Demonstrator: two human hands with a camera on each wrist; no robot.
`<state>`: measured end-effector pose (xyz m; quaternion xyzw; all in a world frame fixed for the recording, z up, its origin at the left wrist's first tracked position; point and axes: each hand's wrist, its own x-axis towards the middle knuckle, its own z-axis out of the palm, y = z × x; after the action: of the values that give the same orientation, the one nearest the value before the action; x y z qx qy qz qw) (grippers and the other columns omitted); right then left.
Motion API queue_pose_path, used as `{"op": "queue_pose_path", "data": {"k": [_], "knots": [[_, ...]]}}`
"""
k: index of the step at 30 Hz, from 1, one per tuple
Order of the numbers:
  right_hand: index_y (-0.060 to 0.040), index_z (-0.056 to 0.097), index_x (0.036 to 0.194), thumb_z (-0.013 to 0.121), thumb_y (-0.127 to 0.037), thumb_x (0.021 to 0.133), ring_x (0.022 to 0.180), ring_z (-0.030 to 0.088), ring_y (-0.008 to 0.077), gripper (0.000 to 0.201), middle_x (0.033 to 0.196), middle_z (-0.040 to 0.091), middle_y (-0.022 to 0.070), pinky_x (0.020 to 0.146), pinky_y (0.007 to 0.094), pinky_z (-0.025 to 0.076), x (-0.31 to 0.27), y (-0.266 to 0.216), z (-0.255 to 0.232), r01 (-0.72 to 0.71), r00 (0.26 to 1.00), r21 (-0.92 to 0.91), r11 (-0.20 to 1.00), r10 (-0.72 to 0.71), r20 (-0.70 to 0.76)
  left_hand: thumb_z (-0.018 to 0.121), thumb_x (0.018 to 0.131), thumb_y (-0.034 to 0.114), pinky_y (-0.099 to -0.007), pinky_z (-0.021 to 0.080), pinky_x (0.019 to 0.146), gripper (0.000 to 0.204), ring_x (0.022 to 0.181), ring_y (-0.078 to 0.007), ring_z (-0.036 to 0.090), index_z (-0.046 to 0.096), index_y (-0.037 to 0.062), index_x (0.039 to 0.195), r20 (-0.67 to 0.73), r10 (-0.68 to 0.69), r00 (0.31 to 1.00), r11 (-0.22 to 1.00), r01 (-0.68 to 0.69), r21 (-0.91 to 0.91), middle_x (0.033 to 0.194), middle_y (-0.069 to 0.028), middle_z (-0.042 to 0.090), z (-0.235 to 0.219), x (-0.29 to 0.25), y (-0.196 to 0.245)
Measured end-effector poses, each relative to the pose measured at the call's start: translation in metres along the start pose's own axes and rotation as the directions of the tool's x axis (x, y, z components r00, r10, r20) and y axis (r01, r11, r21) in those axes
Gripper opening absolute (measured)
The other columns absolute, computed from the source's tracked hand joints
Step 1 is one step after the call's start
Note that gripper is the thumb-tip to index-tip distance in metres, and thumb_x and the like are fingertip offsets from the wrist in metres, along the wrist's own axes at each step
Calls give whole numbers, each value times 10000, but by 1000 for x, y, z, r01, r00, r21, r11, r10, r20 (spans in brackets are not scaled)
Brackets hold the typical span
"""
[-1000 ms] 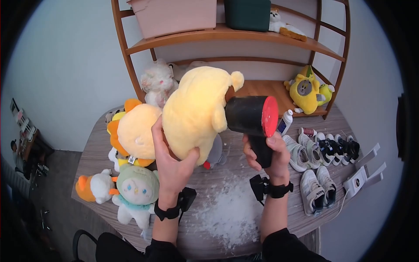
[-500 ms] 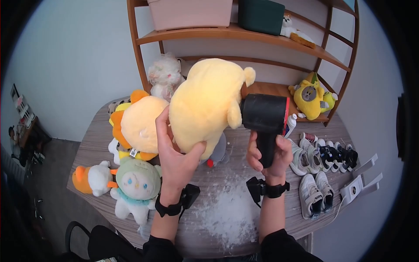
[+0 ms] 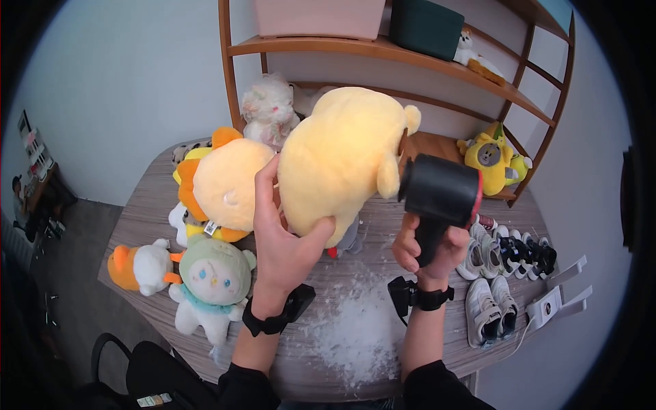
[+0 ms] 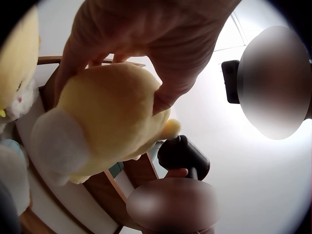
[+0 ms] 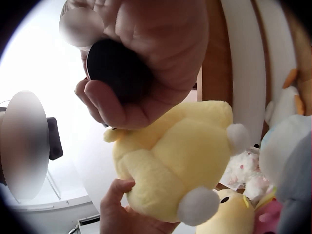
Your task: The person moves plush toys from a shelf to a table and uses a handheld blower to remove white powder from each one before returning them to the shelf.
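A yellow plush toy (image 3: 335,164) is held up over the table, tilted, by my left hand (image 3: 290,249), its thumb and fingers spread around the lower end. In the left wrist view the toy's white foot (image 4: 61,141) shows below the fingers. My right hand (image 3: 441,254) grips the handle of a black hair dryer (image 3: 441,188) with a red rear rim. Its nozzle points at the side of the toy that bears a brown patch and a small round ear, close by it. The right wrist view shows the dark handle end (image 5: 119,70) inside the curled fingers.
White fluffy bits (image 3: 359,335) are scattered over the table's front. Several plush toys (image 3: 217,273) crowd its left side. Small shoes (image 3: 488,307) and a white device with antennas (image 3: 547,307) stand at right. A wooden shelf (image 3: 328,46) with bins rises behind.
The hair dryer has swivelled, so its red rear end turns from facing the camera to edge-on. The head view has shifted. My left hand keeps its hold on the plush toy.
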<state>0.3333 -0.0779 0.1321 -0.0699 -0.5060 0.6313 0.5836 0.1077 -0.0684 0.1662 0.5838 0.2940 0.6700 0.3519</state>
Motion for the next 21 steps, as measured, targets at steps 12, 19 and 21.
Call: {"op": "queue_pose_path", "data": {"k": [12, 19, 21], "knots": [[10, 472, 1151, 358, -498, 976, 350, 408, 125, 549, 644, 473, 34, 327, 257, 318, 10, -8, 20, 153, 953, -49, 987, -161, -256, 701, 679, 1, -359, 437, 1014, 704, 1172, -225, 535, 468, 10, 1344, 35, 59, 998, 995, -62, 82, 1238, -112, 529, -1, 1, -10], [30, 476, 1120, 409, -501, 951, 345, 405, 129, 561, 624, 471, 49, 321, 261, 324, 6, -15, 20, 21, 961, -207, 978, -76, -265, 724, 626, -16, -378, 439, 999, 692, 1133, -261, 543, 552, 62, 1292, -5, 245, 970, 931, -234, 280, 1205, -113, 540, -6, 3, -9], [59, 487, 1106, 451, -492, 924, 361, 419, 138, 581, 620, 485, 72, 337, 258, 340, 7, -15, 23, 8, 965, -189, 982, -57, -255, 737, 624, -18, -385, 436, 999, 693, 1142, -265, 536, 558, 68, 1289, 10, 307, 952, 896, -293, 333, 1202, -110, 541, -8, 4, -7]]}}
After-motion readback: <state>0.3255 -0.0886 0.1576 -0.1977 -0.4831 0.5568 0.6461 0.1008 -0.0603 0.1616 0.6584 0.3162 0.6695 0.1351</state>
